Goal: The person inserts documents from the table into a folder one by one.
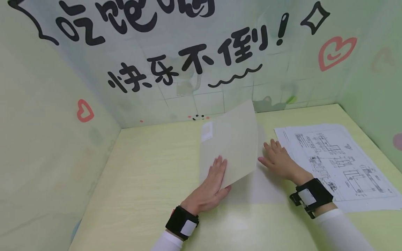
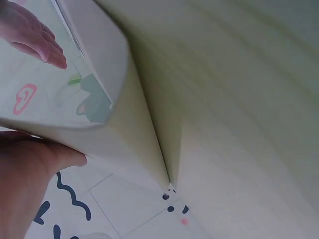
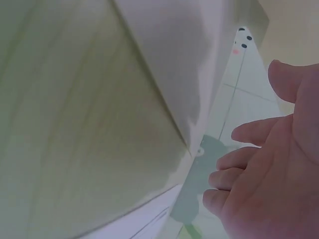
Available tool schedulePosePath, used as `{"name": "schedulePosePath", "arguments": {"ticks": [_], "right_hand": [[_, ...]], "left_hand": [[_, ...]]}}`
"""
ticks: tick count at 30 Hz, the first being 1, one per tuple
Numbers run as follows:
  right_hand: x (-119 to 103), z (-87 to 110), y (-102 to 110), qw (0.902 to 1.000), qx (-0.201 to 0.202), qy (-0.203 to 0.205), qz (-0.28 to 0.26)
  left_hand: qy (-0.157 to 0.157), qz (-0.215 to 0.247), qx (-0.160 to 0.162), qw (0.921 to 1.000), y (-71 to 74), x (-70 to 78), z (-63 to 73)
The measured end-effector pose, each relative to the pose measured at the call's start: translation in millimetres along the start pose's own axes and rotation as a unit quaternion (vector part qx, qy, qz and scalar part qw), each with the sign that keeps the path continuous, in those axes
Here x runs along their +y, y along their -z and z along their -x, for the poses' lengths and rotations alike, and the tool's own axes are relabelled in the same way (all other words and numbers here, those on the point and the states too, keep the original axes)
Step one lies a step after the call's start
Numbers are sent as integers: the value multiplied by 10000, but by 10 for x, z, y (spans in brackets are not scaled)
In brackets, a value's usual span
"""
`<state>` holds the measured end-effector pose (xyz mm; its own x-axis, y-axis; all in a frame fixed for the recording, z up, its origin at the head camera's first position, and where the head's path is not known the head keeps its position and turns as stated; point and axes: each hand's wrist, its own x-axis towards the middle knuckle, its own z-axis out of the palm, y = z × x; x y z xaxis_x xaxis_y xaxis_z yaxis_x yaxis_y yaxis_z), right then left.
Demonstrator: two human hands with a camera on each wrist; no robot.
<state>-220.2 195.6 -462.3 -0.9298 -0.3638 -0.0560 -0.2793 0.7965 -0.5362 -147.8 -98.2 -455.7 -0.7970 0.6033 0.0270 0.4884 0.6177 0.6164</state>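
A beige folder (image 1: 238, 153) is placed near the middle of the counter's (image 1: 147, 174) far edge, its cover (image 1: 233, 136) raised. The cover is touched by the left hand (image 1: 208, 190), grip straight-fingered; the right hand (image 1: 279, 161) is held beside it, grip spread, near printed sheets (image 1: 342, 167) toward the right edge.

Folder (image 1: 238, 143): plain cream/lt beige, w/ small white label (image 1: 206, 131). Lower sheet (image 1: 267, 191): plain off-white. Drawing sheets (image 1: 293, 153): white, w/ blk line drawings. Table (image 1: 147, 167): pale yellow, faint wood grain. Back wall (image 1: 207, 103): v. pale green/white, thin grey grid lines, big blk lettering (image 1: 198, 66), blk wavy line, pinkish-red heart (image 1: 321, 59), sm. bright-green leaf (image 1: 291, 100). Right wall (image 1: 373, 115): lt green, pink dot (image 1: 398, 141). Wristbands (image 1: 323, 191): blk w/ white patches. Sleeves (image 1: 342, 226): plain white.
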Motion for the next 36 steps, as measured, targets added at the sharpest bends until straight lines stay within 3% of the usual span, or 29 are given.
{"name": "schedulePosePath", "arguments": {"ticks": [6,11,15,21,25,33,36], "right_hand": [[-72,-49,-134,9992,-109,303,223],[-126,-75,-197,9986,-285,448,45],[-158,-82,-210,9978,-463,476,-12],[-210,-83,-229,9961,-717,320,394],[-227,-84,-244,9936,-889,178,678],[-210,-74,-238,9931,-976,85,642],[-227,-79,-229,9928,-1016,49,629]], "left_hand": [[-65,7,74,10000,-3,3,8],[-132,72,0,9999,-6,14,5],[-118,72,40,9999,-4,25,9],[-76,70,106,9999,9,32,27],[-189,70,291,9994,29,18,41],[-463,-190,603,9969,54,-18,26],[-666,-254,919,9932,118,-3,34]]}}
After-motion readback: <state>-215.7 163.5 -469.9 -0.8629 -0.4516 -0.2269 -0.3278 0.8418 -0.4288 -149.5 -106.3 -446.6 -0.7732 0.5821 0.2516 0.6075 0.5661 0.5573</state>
